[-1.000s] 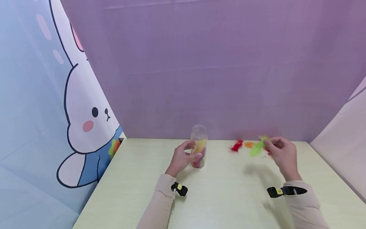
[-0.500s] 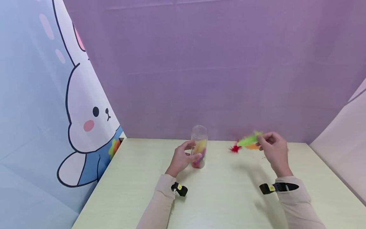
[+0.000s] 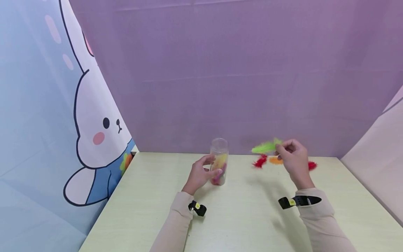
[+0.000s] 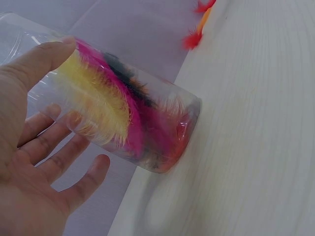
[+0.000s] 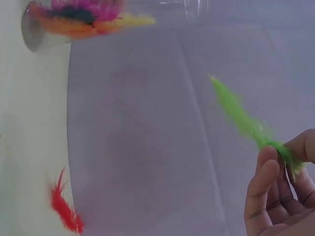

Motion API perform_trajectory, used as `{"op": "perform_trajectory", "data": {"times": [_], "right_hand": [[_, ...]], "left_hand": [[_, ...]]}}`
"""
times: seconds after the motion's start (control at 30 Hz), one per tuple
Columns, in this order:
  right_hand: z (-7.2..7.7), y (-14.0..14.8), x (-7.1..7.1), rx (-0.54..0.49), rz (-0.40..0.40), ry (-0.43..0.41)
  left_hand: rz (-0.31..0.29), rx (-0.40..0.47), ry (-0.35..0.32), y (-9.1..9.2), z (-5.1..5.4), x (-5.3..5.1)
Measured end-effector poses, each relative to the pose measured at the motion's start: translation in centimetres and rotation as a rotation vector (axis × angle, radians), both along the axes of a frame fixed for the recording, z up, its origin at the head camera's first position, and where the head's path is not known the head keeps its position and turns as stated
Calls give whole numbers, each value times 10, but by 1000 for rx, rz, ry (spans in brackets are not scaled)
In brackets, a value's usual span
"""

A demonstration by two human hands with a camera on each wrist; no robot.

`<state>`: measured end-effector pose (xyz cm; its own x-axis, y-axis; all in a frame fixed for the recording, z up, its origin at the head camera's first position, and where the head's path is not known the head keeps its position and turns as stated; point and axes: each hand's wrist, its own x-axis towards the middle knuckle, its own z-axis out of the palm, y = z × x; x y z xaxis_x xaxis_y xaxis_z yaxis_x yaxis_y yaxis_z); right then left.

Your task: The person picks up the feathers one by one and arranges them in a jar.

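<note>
A clear jar (image 3: pixel 219 161) stands upright on the table, with yellow, magenta, dark and orange feathers (image 4: pixel 98 101) inside it. My left hand (image 3: pixel 200 175) holds the jar from its left side, the thumb on one side and fingers on the other. Between thumb and fingertips, my right hand (image 3: pixel 295 161) pinches a bright green feather (image 5: pixel 238 113) in the air, its thin tip pointing left toward the jar. Under that feather a red feather (image 3: pixel 260 161) lies on the table. An orange feather (image 3: pixel 275 160) lies beside it, partly hidden by the right hand.
Another red feather (image 3: pixel 312 165) lies right of the right hand. The pale table (image 3: pixel 239 217) ends at a purple cloth (image 3: pixel 252 87) behind. At the left hangs a blue cloth (image 3: pixel 31 140) printed with a rabbit.
My right hand has carried the green feather left and slightly up, uncovering the red feather at the right. The left hand and the jar have stayed in place.
</note>
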<state>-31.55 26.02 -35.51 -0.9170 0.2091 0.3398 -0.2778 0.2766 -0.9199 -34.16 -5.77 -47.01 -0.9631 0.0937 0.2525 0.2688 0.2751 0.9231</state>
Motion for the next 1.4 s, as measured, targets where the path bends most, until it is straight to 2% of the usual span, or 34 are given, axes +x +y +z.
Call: {"op": "perform_trajectory", "data": {"times": [0.2, 0.5, 0.77, 0.93, 1.23, 1.4], "right_hand": [[5, -12, 1, -17, 15, 9], [18, -30, 6, 44, 0, 4], [24, -50, 2, -22, 41, 112], [27, -63, -2, -51, 51, 150], [33, -81, -7, -13, 19, 219], [34, -94, -11, 3, 26, 243]], "left_hand": [[-3, -3, 9, -1, 0, 1], [-10, -3, 3, -1, -1, 1], [-9, -12, 4, -3, 0, 2], [-2, 2, 3, -5, -1, 4], [-6, -3, 12, -5, -2, 2], [-4, -13, 3, -4, -3, 2]]}}
